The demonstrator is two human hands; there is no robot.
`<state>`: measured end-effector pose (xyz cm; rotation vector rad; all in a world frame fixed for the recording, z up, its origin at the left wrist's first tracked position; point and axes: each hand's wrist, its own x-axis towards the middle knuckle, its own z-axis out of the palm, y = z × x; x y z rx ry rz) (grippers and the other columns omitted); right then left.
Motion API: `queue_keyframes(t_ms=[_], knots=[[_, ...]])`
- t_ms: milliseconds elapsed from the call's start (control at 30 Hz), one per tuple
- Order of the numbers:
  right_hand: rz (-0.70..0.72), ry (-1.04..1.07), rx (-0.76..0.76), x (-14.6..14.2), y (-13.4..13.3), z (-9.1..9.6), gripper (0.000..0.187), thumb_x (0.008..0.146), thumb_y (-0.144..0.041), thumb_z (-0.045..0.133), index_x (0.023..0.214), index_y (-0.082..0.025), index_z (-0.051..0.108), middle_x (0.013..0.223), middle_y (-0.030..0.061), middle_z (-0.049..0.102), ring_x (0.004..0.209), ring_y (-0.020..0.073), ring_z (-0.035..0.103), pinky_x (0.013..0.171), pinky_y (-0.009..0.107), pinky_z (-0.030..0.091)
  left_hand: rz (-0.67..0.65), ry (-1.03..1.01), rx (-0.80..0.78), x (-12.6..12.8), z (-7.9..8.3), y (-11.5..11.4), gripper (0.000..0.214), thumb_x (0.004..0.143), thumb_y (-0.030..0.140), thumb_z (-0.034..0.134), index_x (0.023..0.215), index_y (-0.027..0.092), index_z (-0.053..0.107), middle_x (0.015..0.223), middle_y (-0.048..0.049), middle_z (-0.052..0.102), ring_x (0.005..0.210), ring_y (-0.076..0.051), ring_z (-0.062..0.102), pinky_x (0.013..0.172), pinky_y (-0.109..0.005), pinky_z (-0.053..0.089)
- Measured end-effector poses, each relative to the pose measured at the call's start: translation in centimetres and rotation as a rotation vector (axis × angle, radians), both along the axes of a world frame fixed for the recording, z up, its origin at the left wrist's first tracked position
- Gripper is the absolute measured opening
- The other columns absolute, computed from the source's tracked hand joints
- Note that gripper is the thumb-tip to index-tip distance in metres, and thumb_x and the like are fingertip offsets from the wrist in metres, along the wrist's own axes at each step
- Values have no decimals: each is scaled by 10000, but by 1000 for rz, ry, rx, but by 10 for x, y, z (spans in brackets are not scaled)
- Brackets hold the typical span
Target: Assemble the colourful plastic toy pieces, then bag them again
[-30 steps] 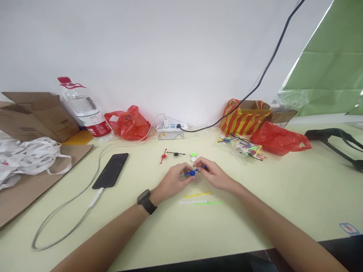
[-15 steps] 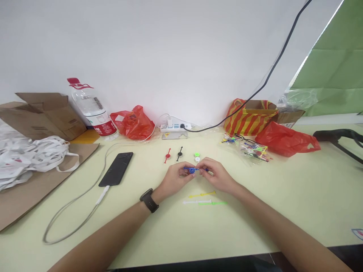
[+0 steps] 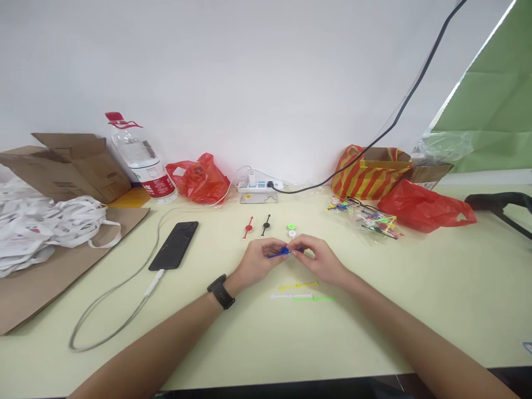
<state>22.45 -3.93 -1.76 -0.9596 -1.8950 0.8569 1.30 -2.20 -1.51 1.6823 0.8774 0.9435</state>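
Observation:
Between my two hands is a blue plastic arrow spinner (image 3: 284, 251), a thin arrow with a small round hub. My left hand (image 3: 261, 259) pinches it from the left, and my right hand (image 3: 315, 257) grips its right side; the fingers cover parts of it. Just beyond my hands lie a green round hub (image 3: 291, 226) and a white round hub (image 3: 292, 234). A red arrow spinner (image 3: 248, 228) and a black arrow spinner (image 3: 266, 225) rest farther left. Nearer me are a yellow arrow (image 3: 299, 285), a white arrow (image 3: 286, 296) and a green arrow (image 3: 316, 299), lying flat.
On the left are a black phone (image 3: 173, 245) on a charging cable, white straps (image 3: 75, 221) on cardboard, and a large bottle (image 3: 143, 160). A power strip (image 3: 257, 185) stands by the wall. At right lie a clear bag of coloured pieces (image 3: 374, 224) and a red plastic bag (image 3: 426, 206).
The blue spinner has turned in my fingers, its arrow now tilting down to the left. Both hands stay close together on it, and the whole view has shifted slightly.

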Motion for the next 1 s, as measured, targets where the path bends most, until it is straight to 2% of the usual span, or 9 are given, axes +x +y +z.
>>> queue_keyframes(t_ms=[200,333,467,600,700,833,900,1000], knots=[[10,-69,88,-1,-1,0,165,990,-250,536,1070,-233,680,976,65,700,879,205,647,781,336,522,-33,24,75,0,1,-3,256,881,353,759,1063,173,765,1070,-92,790,970,-237,741,896,-354,596],[-2,-123,149,1,-3,1,138,992,-241,533,1032,-229,665,968,66,678,890,203,629,798,332,513,-20,99,207,-4,3,-4,211,936,340,692,1064,185,757,1046,-80,778,961,-217,727,871,-333,594],[-12,-175,91,3,-4,3,118,989,-273,556,970,-216,658,885,38,663,758,170,585,681,289,479,18,152,348,-7,7,-3,165,931,314,700,1008,180,759,962,-67,782,870,-191,728,798,-302,592],[-20,-118,44,3,-4,11,163,1002,-310,550,976,-206,673,817,20,647,706,156,550,625,270,435,68,145,404,-8,11,-4,137,906,284,734,981,170,756,917,-62,784,804,-172,724,731,-274,577],[-2,-41,1,3,-3,13,185,999,-342,565,991,-200,683,856,34,668,744,164,575,636,268,446,57,97,338,-8,11,-5,151,897,297,748,958,159,737,891,-64,773,786,-172,714,722,-276,573],[14,33,-61,4,2,8,223,993,-388,584,1023,-194,688,891,46,666,776,172,585,682,284,471,-70,-29,112,-8,9,-3,207,924,332,724,1023,150,720,1040,-105,766,931,-200,715,862,-327,568],[23,69,-96,5,5,5,248,995,-409,582,1058,-191,680,908,51,654,800,178,585,716,299,483,-132,-94,-1,-10,8,0,225,929,350,720,1027,147,719,1085,-124,760,973,-211,707,866,-330,560],[0,97,-119,8,7,3,291,1000,-426,573,1161,-197,652,888,38,609,813,183,575,730,309,483,-140,-135,-92,-12,6,5,239,881,341,778,1012,148,727,1034,-110,759,955,-207,702,860,-322,556]])
